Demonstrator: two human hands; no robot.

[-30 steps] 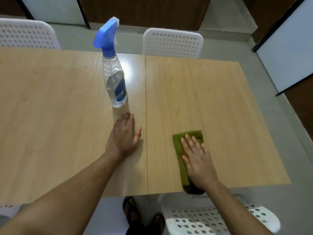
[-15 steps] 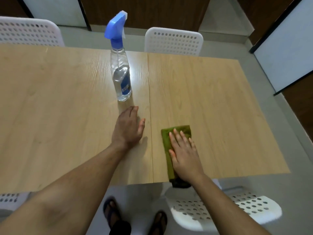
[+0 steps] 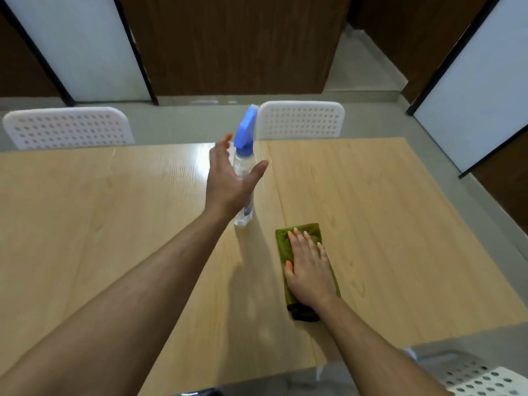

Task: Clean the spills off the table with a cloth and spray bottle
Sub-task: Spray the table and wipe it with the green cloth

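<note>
Two hands are in view, and the left hand (image 3: pixel 228 181), fingers spread and grasping nothing, is nearer to the upright spray bottle (image 3: pixel 244 164) just beyond its palm, while the right hand (image 3: pixel 310 267) presses flat on the cloth (image 3: pixel 285 241) right of the bottle.

Bare wood is seen across the table (image 3: pixel 85 224) from 7 to 10 o'clock and again from 1 to 4 o'clock. The centre is blocked by the upright spray bottle (image 3: pixel 244 167), with the spread left hand (image 3: pixel 230 178) raised just in front of it. At 5 o'clock the surface is taken up by the green cloth (image 3: pixel 285 247), pressed flat under the right hand (image 3: pixel 310 270).
</note>
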